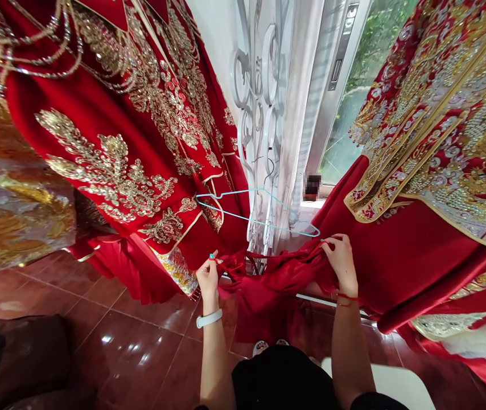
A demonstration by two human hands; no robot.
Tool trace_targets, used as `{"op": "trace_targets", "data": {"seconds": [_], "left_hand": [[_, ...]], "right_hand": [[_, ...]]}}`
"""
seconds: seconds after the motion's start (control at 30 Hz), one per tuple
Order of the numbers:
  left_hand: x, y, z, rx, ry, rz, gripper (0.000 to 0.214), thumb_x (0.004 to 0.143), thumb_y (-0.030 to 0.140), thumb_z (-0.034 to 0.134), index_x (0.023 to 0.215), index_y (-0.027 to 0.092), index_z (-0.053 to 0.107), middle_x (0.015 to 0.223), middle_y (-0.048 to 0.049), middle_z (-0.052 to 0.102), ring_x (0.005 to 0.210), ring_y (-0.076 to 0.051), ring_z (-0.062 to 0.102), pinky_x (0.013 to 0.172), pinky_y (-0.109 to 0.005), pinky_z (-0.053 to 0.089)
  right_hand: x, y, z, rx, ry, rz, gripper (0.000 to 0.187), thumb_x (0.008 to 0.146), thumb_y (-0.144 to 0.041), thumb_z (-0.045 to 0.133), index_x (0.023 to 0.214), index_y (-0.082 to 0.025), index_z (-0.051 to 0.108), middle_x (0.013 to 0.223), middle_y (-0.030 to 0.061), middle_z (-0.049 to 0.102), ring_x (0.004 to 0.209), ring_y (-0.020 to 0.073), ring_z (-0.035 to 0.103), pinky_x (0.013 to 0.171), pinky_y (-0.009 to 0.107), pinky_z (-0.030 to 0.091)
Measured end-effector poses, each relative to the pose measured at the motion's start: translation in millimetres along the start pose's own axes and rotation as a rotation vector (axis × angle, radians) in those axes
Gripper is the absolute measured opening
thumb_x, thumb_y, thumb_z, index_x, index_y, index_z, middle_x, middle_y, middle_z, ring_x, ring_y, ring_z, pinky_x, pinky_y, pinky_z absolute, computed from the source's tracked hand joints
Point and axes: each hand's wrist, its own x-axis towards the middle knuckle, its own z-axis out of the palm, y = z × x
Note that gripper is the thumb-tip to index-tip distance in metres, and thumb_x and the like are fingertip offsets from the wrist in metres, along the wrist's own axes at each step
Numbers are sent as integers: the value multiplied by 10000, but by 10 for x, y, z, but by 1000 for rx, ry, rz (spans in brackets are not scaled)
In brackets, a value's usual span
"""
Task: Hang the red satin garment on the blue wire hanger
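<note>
My left hand [208,276] is closed in a pinch on a fold of plain red satin cloth [277,279] that hangs between my hands. My right hand [342,259] grips the other side of the same red cloth, fingers curled into it. Just above the cloth hangs a light blue wire hanger [256,212], on a white wrought-iron stand [260,114]. A white band circles my left wrist and a red string my right wrist.
A red gown with gold embroidery [132,131] hangs at the left. Another embroidered red garment [439,142] hangs at the right. A window [354,102] is behind them. The floor is glossy red-brown tile [140,347], with a dark bag [16,353] at the lower left.
</note>
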Motion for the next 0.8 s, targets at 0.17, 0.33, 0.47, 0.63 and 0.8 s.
{"op": "trace_targets", "data": {"seconds": [0.17, 0.33, 0.47, 0.63, 0.8], "left_hand": [[-21, 70, -83, -75, -38, -88, 315, 696, 477, 793, 696, 165, 751, 945, -104, 806, 772, -200, 702, 731, -313, 545], [-55, 95, -85, -256, -130, -246, 605, 557, 465, 912, 1062, 158, 785, 1159, -143, 772, 513, -70, 576, 588, -263, 525], [-21, 176, -102, -238, -177, -178, 664, 532, 445, 933, 1103, 143, 778, 1263, -194, 720, 700, -138, 694, 641, -255, 545], [166, 444, -146, -144, -224, -51, 643, 591, 478, 898, 1116, 129, 768, 1246, -214, 722, 776, -185, 729, 698, -297, 578], [428, 725, -103, -33, -279, 66, 568, 581, 489, 898, 1002, 122, 796, 1083, -163, 787, 1017, -286, 739, 969, -443, 561]], "right_hand": [[21, -106, 100, 242, -182, 252, 320, 739, -432, 541, 499, -231, 469, 582, 33, 495, 648, 189, 468, 676, 350, 417], [2, -543, 478, 908, -357, 517, 380, 638, -544, 696, 591, -223, 498, 582, -40, 472, 522, 99, 424, 507, 240, 372], [137, -940, 797, 1072, -296, 511, 449, 614, -605, 779, 719, -203, 610, 608, -57, 486, 459, 55, 334, 426, 217, 269], [386, -1129, 971, 1026, -72, 537, 345, 712, -536, 726, 762, -211, 625, 480, -104, 330, 415, 65, 229, 396, 239, 176], [411, -998, 880, 978, -60, 431, 322, 731, -454, 650, 909, -187, 670, 486, -124, 273, 428, 71, 241, 417, 235, 192]]}}
